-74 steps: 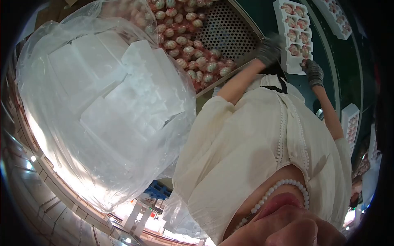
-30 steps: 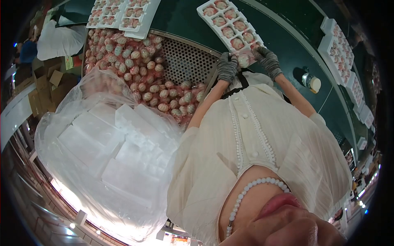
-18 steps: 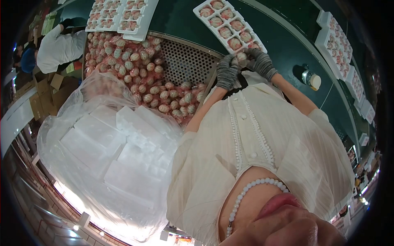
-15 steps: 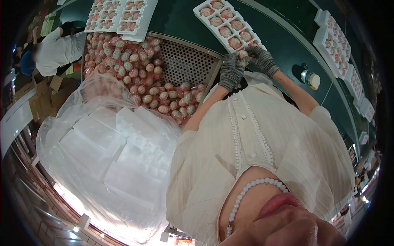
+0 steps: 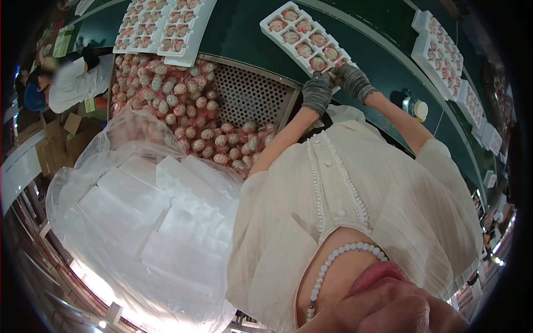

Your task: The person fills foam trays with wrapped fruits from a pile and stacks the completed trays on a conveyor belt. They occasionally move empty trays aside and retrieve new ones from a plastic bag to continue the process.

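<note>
A white foam egg tray lies at an angle on the green table, several of its pockets filled with eggs in clear and red plastic wrap. Over its near end is my left hand, in a grey knitted glove with curled fingers. My right hand, gloved the same way, bends over the near right corner. Between the fingertips of both hands is a wrapped egg, mostly hidden by the gloves. Left of my hands, a metal bin with a perforated bottom holds a heap of wrapped eggs.
Filled trays rest on the bin's far side. More filled trays line the right, beyond a metal rail. A lidded jar stands right of my hands. A clear bag of white foam trays is at left. Another person works farther left.
Both hands have brought the wrapped egg from just in front of the tray to its near end. The view has shifted slightly. The person at left has changed posture.
</note>
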A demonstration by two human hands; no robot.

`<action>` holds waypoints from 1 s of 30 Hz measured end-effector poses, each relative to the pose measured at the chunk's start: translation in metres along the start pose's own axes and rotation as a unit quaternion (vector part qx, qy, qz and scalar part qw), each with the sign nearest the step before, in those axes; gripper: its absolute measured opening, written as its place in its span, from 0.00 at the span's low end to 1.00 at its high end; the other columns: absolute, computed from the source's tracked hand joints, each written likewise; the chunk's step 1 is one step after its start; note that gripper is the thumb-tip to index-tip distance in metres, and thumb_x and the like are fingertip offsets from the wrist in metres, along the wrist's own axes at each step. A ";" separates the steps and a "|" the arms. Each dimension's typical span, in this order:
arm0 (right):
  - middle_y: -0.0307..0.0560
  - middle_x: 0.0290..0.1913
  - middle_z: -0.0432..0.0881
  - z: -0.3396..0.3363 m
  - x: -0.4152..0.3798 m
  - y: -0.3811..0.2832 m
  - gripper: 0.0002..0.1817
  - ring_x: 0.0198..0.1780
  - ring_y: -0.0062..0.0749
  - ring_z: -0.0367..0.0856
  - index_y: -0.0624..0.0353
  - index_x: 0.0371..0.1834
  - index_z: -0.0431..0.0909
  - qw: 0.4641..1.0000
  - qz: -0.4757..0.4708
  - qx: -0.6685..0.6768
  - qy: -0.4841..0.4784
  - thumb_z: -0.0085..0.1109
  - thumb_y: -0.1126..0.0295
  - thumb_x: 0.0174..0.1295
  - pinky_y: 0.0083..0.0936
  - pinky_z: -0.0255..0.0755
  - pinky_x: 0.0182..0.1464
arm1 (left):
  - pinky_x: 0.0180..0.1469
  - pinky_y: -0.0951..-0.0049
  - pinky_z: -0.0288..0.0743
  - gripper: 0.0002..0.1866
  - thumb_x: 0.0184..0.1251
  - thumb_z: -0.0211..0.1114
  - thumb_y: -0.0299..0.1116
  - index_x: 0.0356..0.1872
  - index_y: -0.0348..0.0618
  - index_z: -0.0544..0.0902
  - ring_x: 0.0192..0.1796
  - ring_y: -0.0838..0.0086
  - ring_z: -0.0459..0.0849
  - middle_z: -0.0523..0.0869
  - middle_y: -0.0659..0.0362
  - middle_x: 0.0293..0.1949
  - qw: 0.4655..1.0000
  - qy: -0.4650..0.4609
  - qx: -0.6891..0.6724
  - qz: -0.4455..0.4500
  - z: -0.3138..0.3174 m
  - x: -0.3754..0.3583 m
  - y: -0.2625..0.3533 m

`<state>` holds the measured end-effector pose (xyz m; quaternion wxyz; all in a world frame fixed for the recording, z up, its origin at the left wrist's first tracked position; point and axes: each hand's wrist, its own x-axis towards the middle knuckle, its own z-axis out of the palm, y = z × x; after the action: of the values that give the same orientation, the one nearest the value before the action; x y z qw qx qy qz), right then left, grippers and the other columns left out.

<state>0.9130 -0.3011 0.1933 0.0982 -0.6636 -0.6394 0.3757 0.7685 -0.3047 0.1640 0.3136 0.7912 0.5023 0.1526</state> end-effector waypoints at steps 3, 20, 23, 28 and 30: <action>0.51 0.40 0.75 0.015 -0.003 -0.006 0.10 0.48 0.40 0.70 0.54 0.31 0.79 0.952 -0.072 -0.293 0.059 0.57 0.66 0.44 0.34 0.67 0.49 | 0.35 0.62 0.73 0.10 0.49 0.53 0.28 0.34 0.40 0.75 0.34 0.60 0.79 0.76 0.48 0.33 0.998 -0.041 0.056 -0.006 0.001 -0.004 0.001; 0.46 0.38 0.77 0.007 0.022 0.067 0.17 0.40 0.30 0.75 0.58 0.42 0.73 0.977 -0.070 0.157 0.129 0.62 0.68 0.47 0.24 0.69 0.42 | 0.47 0.73 0.68 0.12 0.56 0.56 0.30 0.42 0.38 0.73 0.41 0.70 0.75 0.78 0.54 0.37 0.926 0.189 -0.322 -0.063 0.037 -0.018 -0.045; 0.50 0.42 0.76 -0.004 0.070 0.094 0.22 0.43 0.34 0.75 0.58 0.47 0.71 0.966 -0.051 0.134 0.214 0.60 0.63 0.49 0.28 0.67 0.47 | 0.50 0.75 0.66 0.19 0.56 0.60 0.32 0.46 0.37 0.67 0.46 0.74 0.72 0.74 0.57 0.45 0.832 0.076 -0.510 -0.205 0.024 -0.012 -0.049; 0.58 0.51 0.70 0.031 0.101 0.131 0.32 0.54 0.44 0.68 0.65 0.55 0.60 0.975 0.084 0.201 -0.046 0.48 0.50 0.55 0.31 0.61 0.54 | 0.52 0.72 0.64 0.27 0.56 0.58 0.38 0.54 0.35 0.62 0.48 0.67 0.71 0.73 0.52 0.46 0.890 0.102 -0.426 -0.124 0.092 0.007 -0.094; 0.61 0.50 0.70 0.057 0.113 0.165 0.32 0.53 0.47 0.68 0.66 0.55 0.60 0.974 0.097 0.204 -0.020 0.43 0.48 0.57 0.32 0.61 0.53 | 0.58 0.70 0.57 0.33 0.58 0.54 0.45 0.59 0.35 0.55 0.56 0.63 0.66 0.68 0.48 0.54 0.906 0.094 -0.374 -0.175 0.099 0.006 -0.094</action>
<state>0.9945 -0.2436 0.0105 0.1817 -0.6805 -0.4841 0.5191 0.7609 -0.3049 0.0271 0.5599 0.4970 0.5660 0.3451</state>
